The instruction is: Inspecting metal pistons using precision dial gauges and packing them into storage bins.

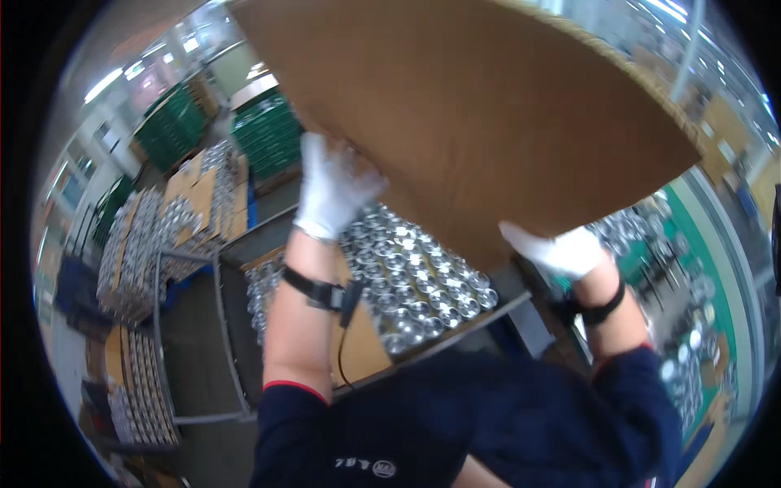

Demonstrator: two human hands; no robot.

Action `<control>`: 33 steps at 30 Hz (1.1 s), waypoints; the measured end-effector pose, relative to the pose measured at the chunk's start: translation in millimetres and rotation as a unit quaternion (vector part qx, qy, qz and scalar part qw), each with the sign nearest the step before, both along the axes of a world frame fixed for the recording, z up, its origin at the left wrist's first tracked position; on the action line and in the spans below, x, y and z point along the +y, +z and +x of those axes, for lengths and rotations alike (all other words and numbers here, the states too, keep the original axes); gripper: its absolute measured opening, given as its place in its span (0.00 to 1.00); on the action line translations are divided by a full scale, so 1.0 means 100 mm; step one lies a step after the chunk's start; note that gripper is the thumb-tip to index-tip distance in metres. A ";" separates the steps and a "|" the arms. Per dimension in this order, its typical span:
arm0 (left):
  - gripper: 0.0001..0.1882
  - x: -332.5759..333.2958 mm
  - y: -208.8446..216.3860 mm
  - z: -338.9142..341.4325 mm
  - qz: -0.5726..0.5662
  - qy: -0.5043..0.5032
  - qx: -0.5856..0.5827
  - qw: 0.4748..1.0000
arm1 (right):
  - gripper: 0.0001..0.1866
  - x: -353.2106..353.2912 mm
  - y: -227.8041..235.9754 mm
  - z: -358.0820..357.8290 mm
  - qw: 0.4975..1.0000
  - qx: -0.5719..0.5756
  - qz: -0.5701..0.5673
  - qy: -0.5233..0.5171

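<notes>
A large brown cardboard sheet [488,114] is held up in front of me, tilted, its corrugated edge showing along the top right. My left hand [333,183], in a white glove, grips its left edge. At its lower right edge, my gloved right hand [561,248] is closed on it, the thumb lying over the near face; the fingers behind are hidden. Below the sheet, rows of shiny round metal parts [415,276] stand on a cart, partly covered by the sheet. A strip of brown cardboard [362,325] lies beside these rows, under my left forearm.
Stacks of metal parts layered with cardboard [191,199] stand at the left. Green crates [264,134] are piled farther back. A metal cart frame [220,342] is left of me. On the right, a green-topped bench [687,244] carries many metal parts.
</notes>
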State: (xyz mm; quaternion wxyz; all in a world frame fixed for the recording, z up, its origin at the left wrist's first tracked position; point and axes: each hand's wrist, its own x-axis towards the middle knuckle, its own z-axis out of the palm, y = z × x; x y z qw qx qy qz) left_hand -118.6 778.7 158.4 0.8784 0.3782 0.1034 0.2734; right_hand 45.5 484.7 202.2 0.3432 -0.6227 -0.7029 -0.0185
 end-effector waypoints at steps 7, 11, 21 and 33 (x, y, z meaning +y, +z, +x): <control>0.62 -0.25 0.26 0.72 0.186 -0.079 -0.206 0.957 | 0.28 -0.50 0.26 1.02 0.984 -0.177 0.025 -0.011; 0.63 -0.55 0.18 1.25 0.111 -0.152 -0.353 0.917 | 0.39 -1.09 0.32 1.53 0.928 -0.323 -0.031 -0.182; 0.15 -1.06 -0.79 3.37 0.189 -0.044 -0.096 0.976 | 0.43 -1.96 -0.70 2.71 0.836 -0.355 -0.195 -0.371; 0.18 -1.59 -2.72 3.43 -0.058 -0.208 0.243 0.946 | 0.28 -2.43 -0.70 2.10 0.910 -0.064 -0.243 -0.330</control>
